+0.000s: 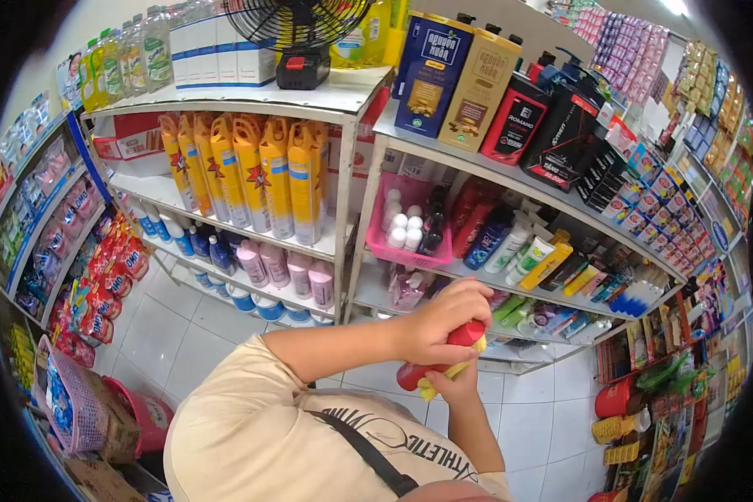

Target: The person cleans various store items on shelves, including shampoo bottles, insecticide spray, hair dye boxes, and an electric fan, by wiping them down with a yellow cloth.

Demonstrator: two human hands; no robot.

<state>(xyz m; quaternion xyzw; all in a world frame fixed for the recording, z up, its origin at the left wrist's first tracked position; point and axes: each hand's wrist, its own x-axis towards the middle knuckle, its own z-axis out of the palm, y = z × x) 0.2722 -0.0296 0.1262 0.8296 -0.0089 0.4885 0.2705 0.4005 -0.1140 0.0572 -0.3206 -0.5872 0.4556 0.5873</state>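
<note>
My left hand (453, 320) is closed over one end of a red bottle (467, 333), held tilted in front of my chest. Below it, my right hand (455, 386) is closed on a yellow cloth (440, 381), which is pressed along the bottle's side. The fingers cover much of the bottle, so its label and exact kind do not show. Just beyond my hands is a shelf of tubes and bottles, with a pink basket (407, 256) of white-capped bottles.
Yellow spray cans (278, 180) line the shelf at left, below a black fan (299, 29). Shampoo boxes (433, 75) stand on the upper right shelf. Red detergent bags (109, 284) and a pink basket (74, 393) sit at left. White tiles (527, 427) cover the floor.
</note>
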